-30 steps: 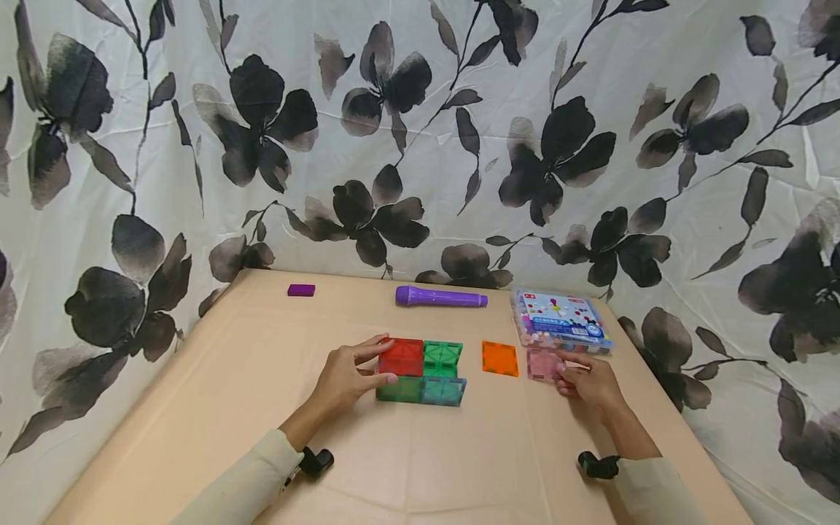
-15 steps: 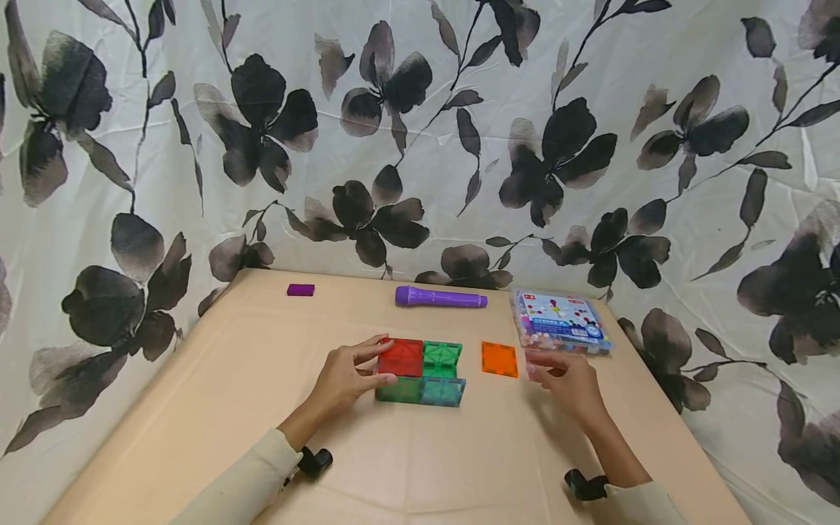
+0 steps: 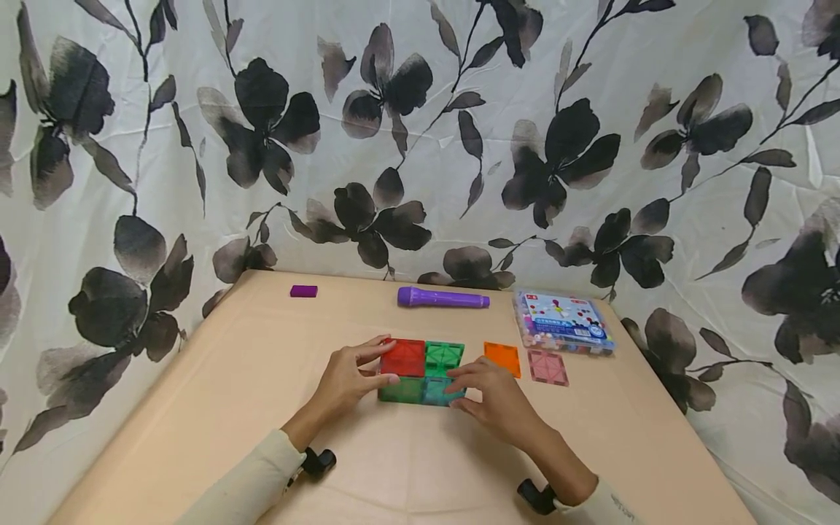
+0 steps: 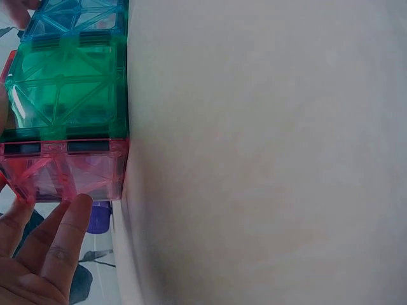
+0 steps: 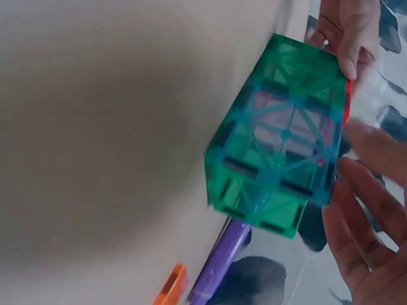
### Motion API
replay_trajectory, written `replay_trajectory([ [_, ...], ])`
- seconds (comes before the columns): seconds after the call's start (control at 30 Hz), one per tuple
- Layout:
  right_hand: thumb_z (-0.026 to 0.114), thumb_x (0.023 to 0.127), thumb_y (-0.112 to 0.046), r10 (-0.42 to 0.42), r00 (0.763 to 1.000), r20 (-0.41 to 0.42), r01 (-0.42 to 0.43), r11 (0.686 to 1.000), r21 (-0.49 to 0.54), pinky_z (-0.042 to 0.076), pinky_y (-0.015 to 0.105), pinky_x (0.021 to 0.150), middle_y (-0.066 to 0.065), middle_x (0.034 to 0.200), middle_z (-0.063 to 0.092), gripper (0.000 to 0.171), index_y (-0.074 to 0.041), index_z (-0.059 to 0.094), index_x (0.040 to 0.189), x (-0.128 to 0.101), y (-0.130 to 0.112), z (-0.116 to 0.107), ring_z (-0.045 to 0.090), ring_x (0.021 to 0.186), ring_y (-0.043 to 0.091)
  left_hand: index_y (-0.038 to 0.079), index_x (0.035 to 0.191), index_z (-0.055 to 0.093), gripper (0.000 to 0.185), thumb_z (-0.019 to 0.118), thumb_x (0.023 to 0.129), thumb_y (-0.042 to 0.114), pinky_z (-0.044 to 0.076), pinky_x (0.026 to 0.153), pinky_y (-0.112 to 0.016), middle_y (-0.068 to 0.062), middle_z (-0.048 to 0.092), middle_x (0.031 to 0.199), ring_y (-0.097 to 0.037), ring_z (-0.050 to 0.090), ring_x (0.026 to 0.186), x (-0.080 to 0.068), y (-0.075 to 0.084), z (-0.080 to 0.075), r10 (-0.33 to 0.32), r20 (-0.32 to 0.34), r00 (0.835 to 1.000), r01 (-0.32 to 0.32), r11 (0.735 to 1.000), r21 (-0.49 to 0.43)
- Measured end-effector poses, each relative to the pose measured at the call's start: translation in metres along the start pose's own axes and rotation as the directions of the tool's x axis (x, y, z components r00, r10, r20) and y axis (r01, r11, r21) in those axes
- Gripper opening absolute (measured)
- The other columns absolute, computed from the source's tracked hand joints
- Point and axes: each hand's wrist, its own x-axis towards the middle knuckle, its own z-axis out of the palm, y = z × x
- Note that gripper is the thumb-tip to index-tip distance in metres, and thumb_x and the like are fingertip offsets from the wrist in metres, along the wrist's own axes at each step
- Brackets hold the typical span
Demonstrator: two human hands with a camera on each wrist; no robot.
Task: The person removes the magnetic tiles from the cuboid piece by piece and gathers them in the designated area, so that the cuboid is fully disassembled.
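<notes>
Block of magnetic tiles (image 3: 422, 370) at centre of tan table (image 3: 230, 394): red tile (image 3: 402, 357) and green tile (image 3: 443, 355) on top, green and blue tiles on the near face. Left hand (image 3: 346, 378) at the block's left end, thumb against the near lower corner, forefinger extended along the red tile's far edge; fingers loosely spread, touching, not clearly gripping. Left wrist view: fingertips (image 4: 79, 206) against the end tile, pink-red in that view. Right hand (image 3: 494, 399) at the block's right end, fingers fairly straight, laid on the blue lower tile (image 3: 434, 391) and the right edge. Right wrist view: fingertips (image 5: 356, 190) just at the block's edge; firm contact hard to judge.

Orange tile (image 3: 502, 359) flat on table just right of the block, apart from it. Pink tile (image 3: 547, 367) flat beside the orange one, further right. Clear box of small coloured pieces (image 3: 563, 330) behind the pink tile. Purple torch-shaped cylinder (image 3: 442, 297) lying behind the block, well apart. Small purple block (image 3: 303, 291) at far left of table. Floral cloth (image 3: 420, 131) as backdrop
</notes>
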Motion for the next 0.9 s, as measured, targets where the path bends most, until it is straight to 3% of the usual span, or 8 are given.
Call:
replay_trajectory([
  [0.07, 0.091, 0.084, -0.010, -0.011, 1.000, -0.012, 0.011, 0.999, -0.046, 0.064, 0.030, 0.085, -0.001, 0.117, 0.081, 0.017, -0.019, 0.087, 0.097, 0.005, -0.002, 0.005, 0.066, 0.102, 0.015, 0.019, 0.144, 0.069, 0.066, 0.093, 0.083, 0.029, 0.062, 0.098, -0.042, -0.005, 0.054, 0.162, -0.039, 0.068, 0.130, 0.000, 0.000, 0.000, -0.003, 0.004, 1.000, 0.003, 1.000, -0.006],
  [0.23, 0.090, 0.084, -0.008, -0.024, 0.999, -0.021, 0.022, 0.992, -0.125, 0.058, 0.023, 0.075, -0.003, 0.110, 0.083, 0.015, -0.020, 0.087, 0.093, 0.016, -0.004, 0.014, 0.059, 0.093, 0.012, 0.018, 0.144, 0.069, 0.066, 0.093, 0.083, 0.028, 0.062, 0.099, -0.045, -0.004, 0.054, 0.162, -0.040, 0.067, 0.130, 0.000, 0.001, 0.000, -0.005, 0.005, 1.000, 0.005, 1.000, -0.010],
  [0.47, 0.086, 0.086, -0.002, -0.016, 1.000, -0.013, 0.014, 0.985, -0.170, 0.057, 0.021, 0.074, -0.010, 0.091, 0.080, 0.021, -0.022, 0.087, 0.089, 0.022, -0.004, 0.018, 0.054, 0.086, 0.008, 0.019, 0.143, 0.069, 0.066, 0.093, 0.083, 0.029, 0.063, 0.098, -0.043, -0.004, 0.055, 0.161, -0.037, 0.066, 0.133, 0.002, 0.000, -0.001, 0.001, 0.000, 1.000, -0.001, 1.000, 0.004],
  [0.67, 0.085, 0.087, 0.000, 0.051, 0.998, -0.031, -0.055, 0.991, -0.122, 0.056, 0.019, 0.070, -0.011, 0.091, 0.078, 0.022, -0.022, 0.086, 0.088, 0.016, 0.002, 0.015, 0.053, 0.082, 0.007, 0.021, 0.143, 0.069, 0.066, 0.093, 0.083, 0.030, 0.062, 0.098, -0.044, -0.004, 0.055, 0.161, -0.039, 0.068, 0.130, 0.002, -0.001, -0.001, 0.005, 0.003, 1.000, -0.005, 1.000, 0.005],
  [0.9, 0.083, 0.086, 0.006, 0.158, 0.981, -0.115, -0.150, 0.986, 0.070, 0.064, 0.022, 0.076, -0.013, 0.091, 0.077, 0.025, -0.020, 0.085, 0.087, 0.003, 0.017, 0.001, 0.071, 0.086, 0.009, 0.020, 0.142, 0.070, 0.066, 0.094, 0.082, 0.030, 0.064, 0.095, -0.040, -0.003, 0.056, 0.160, -0.038, 0.067, 0.131, 0.003, -0.002, -0.003, 0.018, -0.001, 1.000, -0.018, 1.000, 0.012],
])
